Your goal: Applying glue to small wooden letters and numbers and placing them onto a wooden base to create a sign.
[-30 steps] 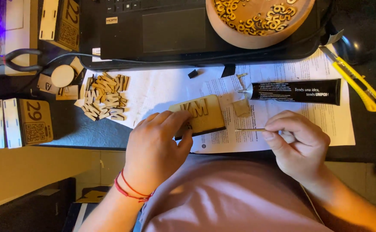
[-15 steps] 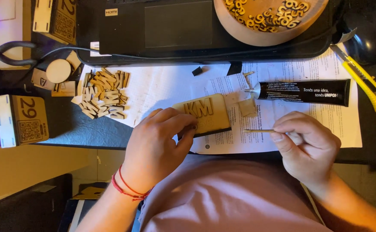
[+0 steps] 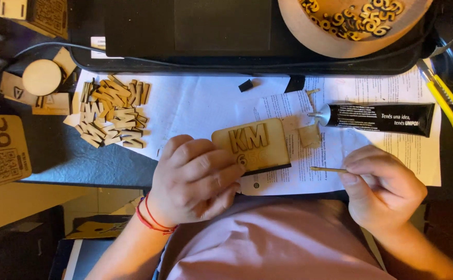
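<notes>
Seen from above, the person's left hand (image 3: 195,179) lies palm down with its fingers curled, their tips pressing on the near left corner of a small wooden plaque (image 3: 255,145) with raised wooden letters on its face; the plaque lies flat just beyond and to the right of that hand, on sheets of white printed paper (image 3: 205,106). A red string bracelet (image 3: 151,220) circles the left wrist. To the right, across a small gap from the plaque, the right hand (image 3: 382,189) pinches a thin wooden stick (image 3: 327,169) between thumb and fingers, the stick pointing left toward the plaque's right edge without touching it. Just beyond the right hand lies a black tube of glue (image 3: 376,116), on its side with its nozzle pointing left, and a small wooden scrap (image 3: 308,136) sits between the nozzle and the plaque. Farther right of that hand, a yellow utility knife (image 3: 446,106) lies at the paper's edge. Beyond and left of the left hand is a loose heap of wooden letters (image 3: 112,111), with a round wooden disc (image 3: 41,78) farther left. Farthest from both hands sit a closed black laptop (image 3: 185,31) and, to its right, a wooden bowl (image 3: 314,33) filled with cut-out numerals.
</notes>
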